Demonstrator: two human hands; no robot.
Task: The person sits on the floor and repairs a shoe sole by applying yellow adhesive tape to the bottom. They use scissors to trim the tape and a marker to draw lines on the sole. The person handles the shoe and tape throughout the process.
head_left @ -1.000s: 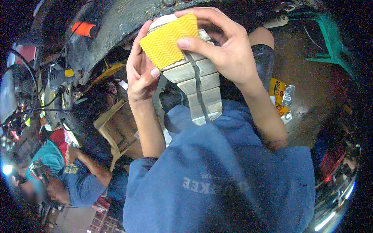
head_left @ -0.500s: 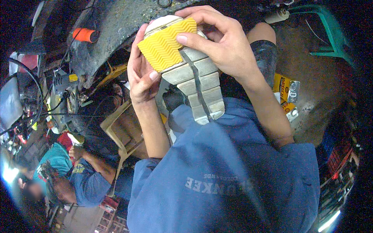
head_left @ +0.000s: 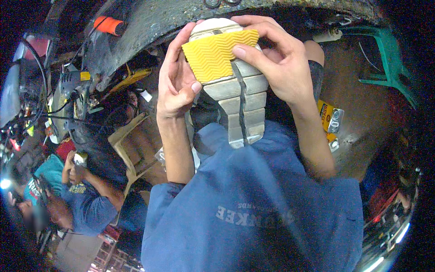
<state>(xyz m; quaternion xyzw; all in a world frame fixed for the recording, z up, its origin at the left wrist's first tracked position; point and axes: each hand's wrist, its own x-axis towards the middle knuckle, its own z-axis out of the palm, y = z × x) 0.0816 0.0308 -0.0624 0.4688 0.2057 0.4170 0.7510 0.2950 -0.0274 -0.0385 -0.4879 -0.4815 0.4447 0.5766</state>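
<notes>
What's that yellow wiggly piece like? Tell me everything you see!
The yellow piece is a rubbery-looking sheet with zigzag ridges and an irregular outline. It lies across the wide front of a grey-white shoe sole, leaving the rounded toe uncovered. The right hand rests its thumb on it; the left hand is at its left edge.
</notes>
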